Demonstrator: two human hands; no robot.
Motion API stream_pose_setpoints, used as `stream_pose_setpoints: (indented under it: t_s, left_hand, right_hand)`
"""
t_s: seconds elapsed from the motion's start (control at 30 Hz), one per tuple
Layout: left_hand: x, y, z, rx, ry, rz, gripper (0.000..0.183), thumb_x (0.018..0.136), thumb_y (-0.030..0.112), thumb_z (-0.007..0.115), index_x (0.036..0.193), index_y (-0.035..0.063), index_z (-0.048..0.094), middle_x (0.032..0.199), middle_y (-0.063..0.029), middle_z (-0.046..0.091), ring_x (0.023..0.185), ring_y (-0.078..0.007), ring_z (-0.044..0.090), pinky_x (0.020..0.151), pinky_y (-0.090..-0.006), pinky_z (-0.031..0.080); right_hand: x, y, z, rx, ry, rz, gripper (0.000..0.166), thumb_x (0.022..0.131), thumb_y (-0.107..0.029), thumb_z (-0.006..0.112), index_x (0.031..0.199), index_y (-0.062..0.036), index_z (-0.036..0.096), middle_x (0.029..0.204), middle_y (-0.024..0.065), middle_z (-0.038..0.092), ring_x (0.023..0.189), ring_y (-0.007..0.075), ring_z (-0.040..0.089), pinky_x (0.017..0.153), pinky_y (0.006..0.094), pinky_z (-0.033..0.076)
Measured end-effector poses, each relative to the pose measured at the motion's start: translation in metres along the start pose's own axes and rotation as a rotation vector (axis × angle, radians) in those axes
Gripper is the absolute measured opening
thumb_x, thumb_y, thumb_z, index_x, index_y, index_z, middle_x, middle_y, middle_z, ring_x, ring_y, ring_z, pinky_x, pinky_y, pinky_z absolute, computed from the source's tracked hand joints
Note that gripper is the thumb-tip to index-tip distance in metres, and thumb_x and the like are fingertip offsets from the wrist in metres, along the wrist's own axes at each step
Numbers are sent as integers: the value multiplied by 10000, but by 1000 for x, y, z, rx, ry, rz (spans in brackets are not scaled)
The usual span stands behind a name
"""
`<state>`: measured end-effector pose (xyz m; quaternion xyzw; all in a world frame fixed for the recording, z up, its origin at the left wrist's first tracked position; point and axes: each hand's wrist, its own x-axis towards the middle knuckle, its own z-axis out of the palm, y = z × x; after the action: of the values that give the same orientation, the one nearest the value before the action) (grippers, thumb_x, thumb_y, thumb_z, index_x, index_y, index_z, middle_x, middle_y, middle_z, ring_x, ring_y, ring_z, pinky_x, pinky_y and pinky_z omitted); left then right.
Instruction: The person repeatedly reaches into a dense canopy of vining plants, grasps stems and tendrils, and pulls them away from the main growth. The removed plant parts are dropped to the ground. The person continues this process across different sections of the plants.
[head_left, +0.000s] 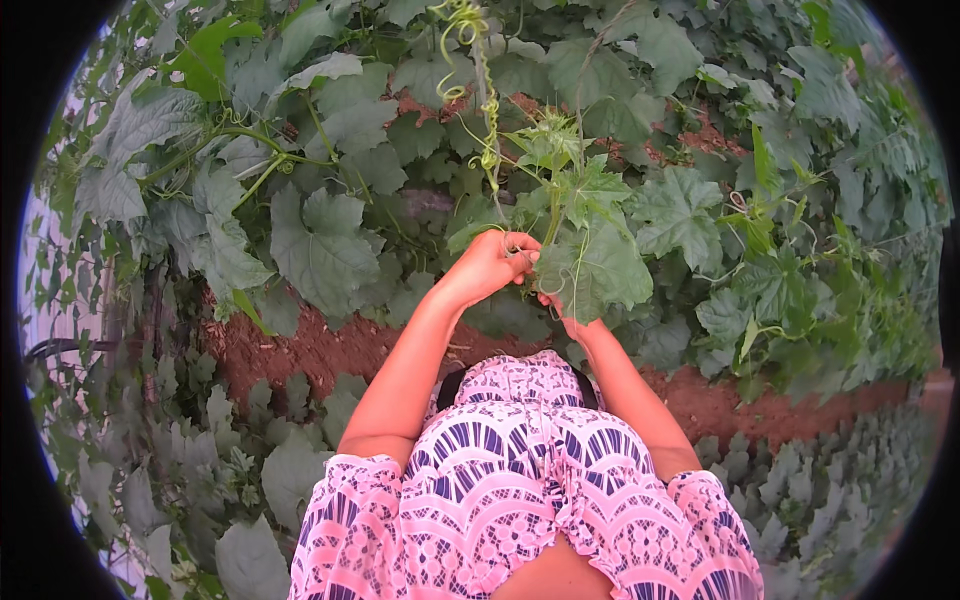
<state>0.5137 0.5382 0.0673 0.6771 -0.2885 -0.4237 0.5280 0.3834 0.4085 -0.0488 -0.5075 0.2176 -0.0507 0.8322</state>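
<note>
My left hand (491, 266) is in front of me with thumb and forefinger pinched together. A thin strand loops around its fingertips, at the lower end of a hanging string (480, 67) wrapped in curled yellow-green tendrils (489, 127). Just to its right, my right hand (553, 304) sits low, mostly covered by a broad lobed leaf (596, 270); what its fingers hold is hidden. Between and above the hands rises a green vine stem (553, 214), topped by a pale young shoot tip (555, 142). Both hands are close to this stem.
A second string (581, 97) slants down to the shoot. Dense vine foliage (322, 240) surrounds the hands, with a thick side stem (259, 139) at the left. Reddish soil (300, 349) runs between this row and lower plants (292, 472) behind. A dark hose or pipe (71, 345) is at far left.
</note>
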Motion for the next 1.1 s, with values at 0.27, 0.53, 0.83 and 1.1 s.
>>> stream_pose_setpoints:
  t_s: [0.27,0.53,0.83,1.1]
  left_hand:
    - [-22,3,-29,-83,101,-114,214,843,43,519,1041,-2,586,812,-7,563,743,-87,524,661,-264,440]
    - [-25,2,-25,-180,-33,-79,226,795,25,554,1012,-25,592,973,-51,588,823,-100,521,701,-260,437]
    - [-11,-24,8,17,175,52,193,737,43,532,890,-1,641,589,-52,509,564,-71,449,529,-261,380]
    - [-13,-23,8,-151,185,-46,371,796,149,588,1138,7,561,872,-48,630,701,-98,571,645,-242,447]
  right_hand:
    - [-16,4,-61,-847,79,-261,384,831,-120,576,1207,-67,516,1136,98,534,962,226,542,841,338,442]
    - [-66,-193,35,-952,127,-624,309,823,-116,540,1112,-8,553,1070,139,549,907,227,556,793,305,445]
    - [-22,-161,35,-698,-523,-48,302,874,-192,516,1108,-8,560,895,26,579,770,112,496,717,265,420]
    - [-25,-180,24,-454,-410,4,391,821,-359,583,1046,-40,594,1041,49,583,974,136,521,875,273,383]
